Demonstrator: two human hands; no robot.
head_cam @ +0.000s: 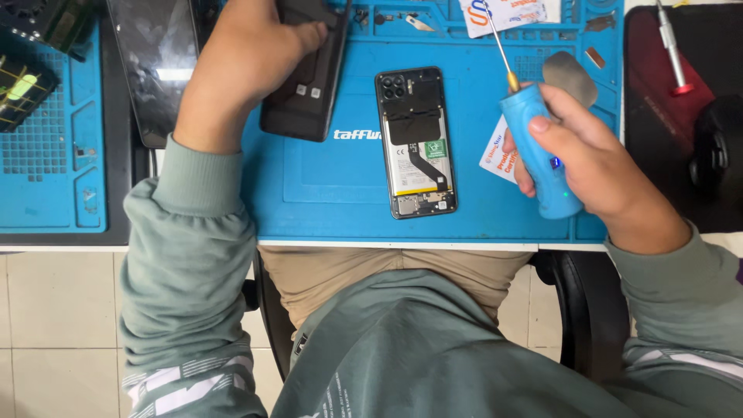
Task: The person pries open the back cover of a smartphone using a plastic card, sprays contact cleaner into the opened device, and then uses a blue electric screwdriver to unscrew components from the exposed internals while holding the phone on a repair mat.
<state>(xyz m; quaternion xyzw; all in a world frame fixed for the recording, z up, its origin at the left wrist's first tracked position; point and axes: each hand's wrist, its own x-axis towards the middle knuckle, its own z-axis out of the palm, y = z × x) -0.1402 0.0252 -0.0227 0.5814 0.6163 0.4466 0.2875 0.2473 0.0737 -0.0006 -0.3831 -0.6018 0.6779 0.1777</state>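
Sage-green sweatshirt (418,348), white sleeve stripes, seemingly tan trousers (387,275).

This is a phone repair workbench, the kind found in a small electronics workshop. A blue silicone repair mat (325,186) with moulded screw trays covers the tabletop, and on it lies an opened smartphone (416,143) with battery and flex cable bare. A blue electric screwdriver (539,151), a thin metal pry tool (571,76), a spare precision screwdriver (672,48) and a loose circuit board (23,89) lie about it.

Opened phone (416,143) on mat (325,193), between back cover (303,93) and screwdriver (539,151)
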